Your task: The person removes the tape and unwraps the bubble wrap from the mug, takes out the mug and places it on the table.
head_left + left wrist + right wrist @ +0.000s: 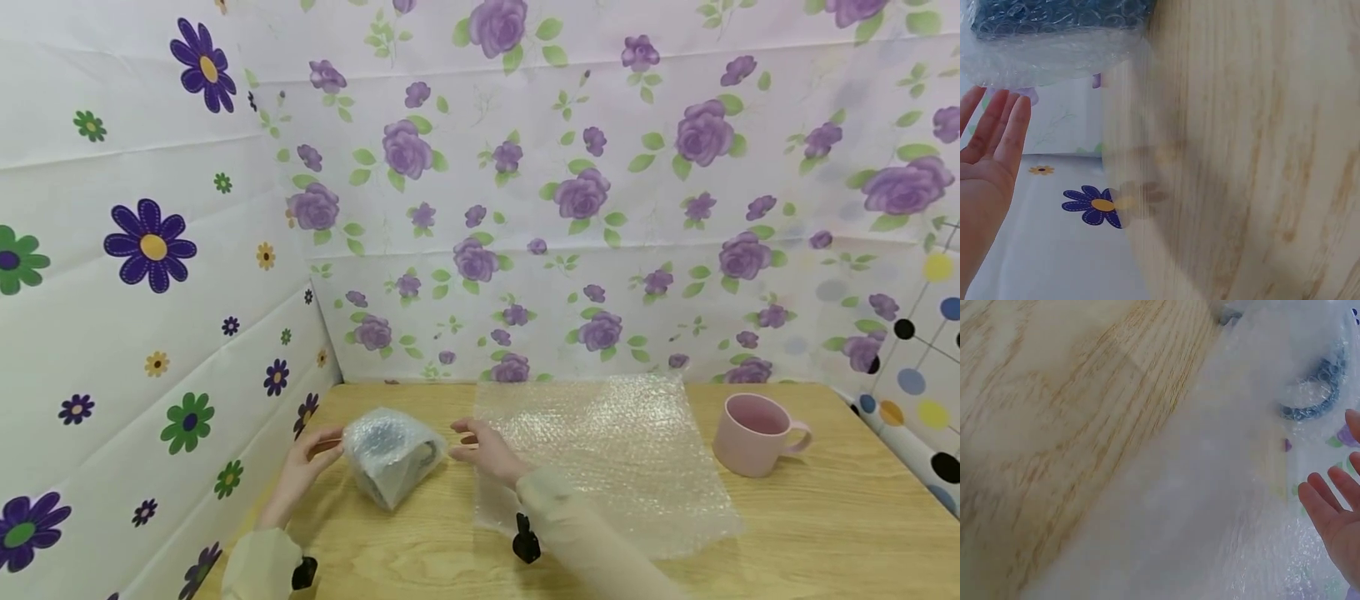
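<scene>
Left hand (309,457): fingers loosely extended beside the wrapped bundle (384,454), contact uncertain.
Right hand (489,452): fingers apart, gripping nothing, just off its other side.
Bundle: on the wooden table (847,525), blue loop (1334,387) showing; likely slick outside, breakable within, best cradled two-handed.
Bubble-wrap sheet (607,458): spread flat.
Pink mug (746,446): upright, inner wall visible.

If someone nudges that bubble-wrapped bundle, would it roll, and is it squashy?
The bundle would probably rock rather than roll freely, since its bubble wrap looks uneven and folded. The surface likely squashes slightly, judging by the visible bubbles.
</scene>
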Tool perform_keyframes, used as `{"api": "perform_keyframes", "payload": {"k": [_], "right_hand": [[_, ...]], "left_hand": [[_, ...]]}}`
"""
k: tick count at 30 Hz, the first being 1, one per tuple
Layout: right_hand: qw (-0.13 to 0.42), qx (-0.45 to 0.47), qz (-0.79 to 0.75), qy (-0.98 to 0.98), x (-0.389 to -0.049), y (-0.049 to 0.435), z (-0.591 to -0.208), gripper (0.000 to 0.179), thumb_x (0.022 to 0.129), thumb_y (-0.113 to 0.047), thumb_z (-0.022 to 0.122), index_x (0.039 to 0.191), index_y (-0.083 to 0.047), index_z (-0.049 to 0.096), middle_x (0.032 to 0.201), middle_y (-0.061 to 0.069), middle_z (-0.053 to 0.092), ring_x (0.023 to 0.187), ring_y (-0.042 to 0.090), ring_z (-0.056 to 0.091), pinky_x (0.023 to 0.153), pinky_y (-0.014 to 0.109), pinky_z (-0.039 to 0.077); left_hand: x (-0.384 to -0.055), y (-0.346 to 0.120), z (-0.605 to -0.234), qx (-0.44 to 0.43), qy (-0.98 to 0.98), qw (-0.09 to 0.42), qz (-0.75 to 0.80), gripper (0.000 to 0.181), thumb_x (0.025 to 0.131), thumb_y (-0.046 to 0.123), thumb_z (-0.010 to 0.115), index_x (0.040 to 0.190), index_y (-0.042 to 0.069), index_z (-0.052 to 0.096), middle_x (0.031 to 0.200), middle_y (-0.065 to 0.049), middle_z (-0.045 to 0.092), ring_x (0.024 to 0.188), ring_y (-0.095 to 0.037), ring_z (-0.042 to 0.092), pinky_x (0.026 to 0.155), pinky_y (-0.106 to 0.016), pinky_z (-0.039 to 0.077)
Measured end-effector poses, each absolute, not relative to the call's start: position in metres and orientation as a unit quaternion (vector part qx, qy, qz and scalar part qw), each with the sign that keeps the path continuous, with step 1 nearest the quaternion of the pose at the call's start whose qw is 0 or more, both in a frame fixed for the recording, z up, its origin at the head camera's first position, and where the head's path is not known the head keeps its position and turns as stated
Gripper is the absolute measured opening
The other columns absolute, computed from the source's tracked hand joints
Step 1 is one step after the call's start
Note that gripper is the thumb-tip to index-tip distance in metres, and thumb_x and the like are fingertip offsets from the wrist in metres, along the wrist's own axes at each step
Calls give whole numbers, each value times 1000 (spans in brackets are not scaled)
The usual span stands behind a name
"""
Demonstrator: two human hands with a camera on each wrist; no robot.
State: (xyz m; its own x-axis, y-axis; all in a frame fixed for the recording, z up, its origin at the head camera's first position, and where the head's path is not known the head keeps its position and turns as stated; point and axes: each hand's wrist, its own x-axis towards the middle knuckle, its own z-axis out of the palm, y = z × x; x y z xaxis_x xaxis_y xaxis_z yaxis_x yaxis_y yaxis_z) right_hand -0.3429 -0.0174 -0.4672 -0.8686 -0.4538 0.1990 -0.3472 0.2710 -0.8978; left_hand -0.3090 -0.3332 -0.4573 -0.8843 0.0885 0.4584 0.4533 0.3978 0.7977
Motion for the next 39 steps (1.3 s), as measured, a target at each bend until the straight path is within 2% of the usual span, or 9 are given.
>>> {"api": "perform_keyframes", "payload": {"k": [7,14,19,21,27,29,32,37,39], "right_hand": [[38,-250,-541,802,-340,-25,-468,50,87,-11,62,132,-2,43,130,16,43,110,34,46,85,42,42],[54,-252,-547,797,-339,-30,-469,49,88,-10,61,131,1,42,129,18,44,110,37,45,85,41,42],[67,-248,-554,792,-338,-32,-469,44,89,-9,59,129,1,46,127,16,45,109,36,46,81,38,45],[65,-247,-555,792,-337,-33,-469,42,88,-8,59,127,2,47,127,16,45,108,36,47,80,37,46],[49,-248,-566,785,-339,-37,-473,39,87,-5,60,123,4,50,124,18,47,108,38,47,81,37,46],[46,-245,-570,783,-339,-39,-475,39,86,-4,61,123,4,50,123,18,48,108,39,47,81,37,46],[40,-240,-566,788,-340,-40,-476,41,86,-4,62,123,4,50,121,18,49,107,38,48,80,36,46],[31,-234,-548,803,-338,-40,-472,34,85,-4,62,118,1,57,119,18,48,101,34,52,75,32,48],[27,-234,-546,804,-337,-39,-471,30,85,-2,61,115,1,60,119,18,48,99,33,53,74,32,48]], "left_hand": [[-311,-333,-463,-165,-817,157,-530,35,84,0,62,116,-13,52,116,-27,49,98,-17,53,77,-20,45],[-305,-327,-461,-125,-826,125,-535,44,84,5,64,121,-11,49,122,-26,47,107,-27,46,81,-19,41],[-306,-326,-461,-120,-830,126,-530,46,80,3,67,121,-11,50,123,-25,47,109,-29,46,89,-38,40],[-306,-328,-462,-120,-831,124,-529,48,79,3,68,121,-10,49,124,-25,47,108,-22,48,90,-42,38],[-307,-329,-464,-126,-832,128,-525,49,78,4,70,121,-11,50,121,-24,49,105,-19,50,88,-36,41],[-307,-328,-464,-125,-832,130,-524,49,78,4,70,120,-11,50,119,-24,50,105,-24,50,88,-41,40],[-307,-328,-464,-120,-831,128,-528,49,77,5,71,119,-10,52,117,-23,51,102,-17,51,88,-42,40],[-307,-328,-465,-116,-828,124,-534,48,77,4,71,119,-9,53,116,-23,53,99,-9,51,84,-29,44],[-307,-328,-464,-115,-831,123,-530,47,77,5,71,119,-9,53,115,-22,53,99,-10,52,84,-29,44]]}}
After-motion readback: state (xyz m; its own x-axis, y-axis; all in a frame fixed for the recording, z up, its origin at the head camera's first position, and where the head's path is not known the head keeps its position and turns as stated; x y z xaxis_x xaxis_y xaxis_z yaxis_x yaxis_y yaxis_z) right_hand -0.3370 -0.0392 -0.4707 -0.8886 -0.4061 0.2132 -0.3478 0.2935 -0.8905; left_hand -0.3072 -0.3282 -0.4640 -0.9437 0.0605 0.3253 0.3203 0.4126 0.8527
